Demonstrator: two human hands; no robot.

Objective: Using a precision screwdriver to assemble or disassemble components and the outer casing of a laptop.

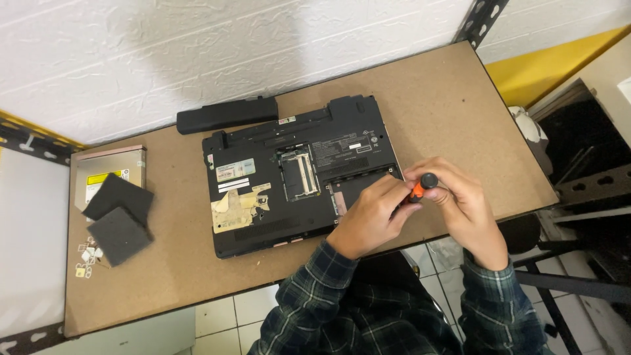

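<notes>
Head cam: both hands (pixel 420 204) grip screwdriver (pixel 420 187) over laptop (pixel 296 177).

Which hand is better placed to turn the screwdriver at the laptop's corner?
Probably the right hand: it grips the screwdriver by its orange and black handle. The left hand sits lower against the shaft, over the laptop, seemingly steadying it.

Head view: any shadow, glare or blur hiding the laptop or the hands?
Head view: a soft dark shadow falls on the white wall, not on the upturned laptop; no strong glare; laptop and both hands, left hand and right hand on the orange screwdriver, look sharp; table edges bow slightly near the corners.
</notes>
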